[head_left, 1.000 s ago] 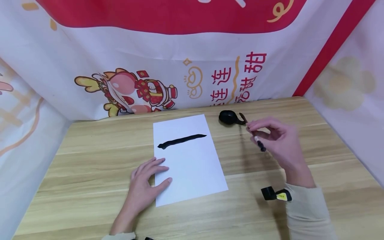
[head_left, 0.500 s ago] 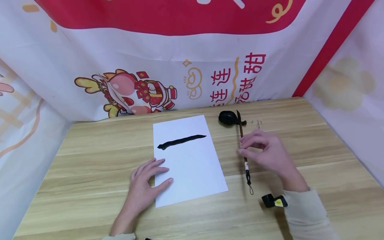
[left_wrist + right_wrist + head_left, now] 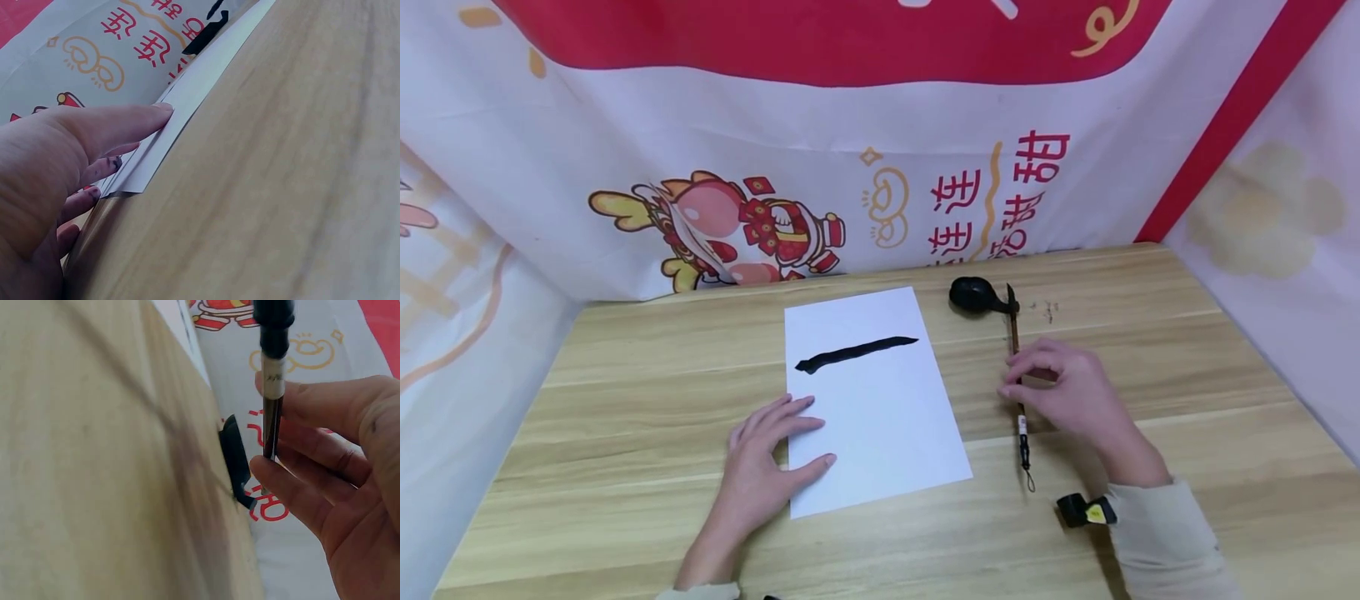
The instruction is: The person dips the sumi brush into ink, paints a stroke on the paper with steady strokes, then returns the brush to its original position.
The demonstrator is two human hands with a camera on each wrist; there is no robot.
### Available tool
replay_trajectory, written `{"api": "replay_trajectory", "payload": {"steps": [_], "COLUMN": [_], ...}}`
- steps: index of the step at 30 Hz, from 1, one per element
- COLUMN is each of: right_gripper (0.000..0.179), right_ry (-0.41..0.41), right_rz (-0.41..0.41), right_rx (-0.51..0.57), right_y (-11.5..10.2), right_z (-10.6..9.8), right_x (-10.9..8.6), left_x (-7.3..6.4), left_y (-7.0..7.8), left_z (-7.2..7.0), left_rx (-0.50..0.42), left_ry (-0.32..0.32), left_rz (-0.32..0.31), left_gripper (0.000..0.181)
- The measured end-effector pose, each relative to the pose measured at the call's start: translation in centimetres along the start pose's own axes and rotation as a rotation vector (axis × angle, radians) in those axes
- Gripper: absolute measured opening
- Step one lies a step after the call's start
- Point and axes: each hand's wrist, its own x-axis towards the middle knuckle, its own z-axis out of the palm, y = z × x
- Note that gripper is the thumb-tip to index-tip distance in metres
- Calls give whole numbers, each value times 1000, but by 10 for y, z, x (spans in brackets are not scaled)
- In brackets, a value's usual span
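Note:
My right hand (image 3: 1067, 387) pinches the thin brown shaft of a writing brush (image 3: 1023, 433) between thumb and fingertips. A white label, a dark end and a hanging loop are at the brush's near end. Its dark tip points away from me, over the handle of a small black spoon-shaped dish (image 3: 972, 295); whether they touch I cannot tell. In the right wrist view the brush (image 3: 273, 378) runs past the fingertips. My left hand (image 3: 760, 467) rests with spread fingers on the left edge of a white sheet of paper (image 3: 880, 433), which bears one thick black stroke (image 3: 856, 353).
A wooden table (image 3: 625, 400) carries everything. Small dark marks (image 3: 1049, 312) lie on the wood right of the dish. A printed cloth (image 3: 760, 125) hangs behind the table, with more cloth at both sides. A black wrist device (image 3: 1084, 510) sits by the right sleeve.
The brush has swung from a slanted pose to nearly in line with the table's depth, its tip at the dish's handle. My right hand has moved toward me. The left hand has stayed.

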Motion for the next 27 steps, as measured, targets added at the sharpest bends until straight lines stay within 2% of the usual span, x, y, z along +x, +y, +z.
{"api": "replay_trajectory", "payload": {"steps": [6,16,23,27], "right_gripper": [18,16,11,18], "right_ry": [-47,-104,-135,-123], "right_rz": [-3,41,74,76], "right_rx": [-35,-59,-12,-13], "right_y": [8,14,10,7], "right_z": [7,7,-1,-8], "right_x": [1,3,2,0], "left_x": [-1,-2,-1,0], "left_y": [0,3,2,2], "left_z": [1,1,1,2], "left_rx": [-3,-13,-14,-12], "left_ry": [2,-2,-5,-8], "left_rz": [-1,-2,-3,-5], "left_gripper": [41,41,41,41]}}
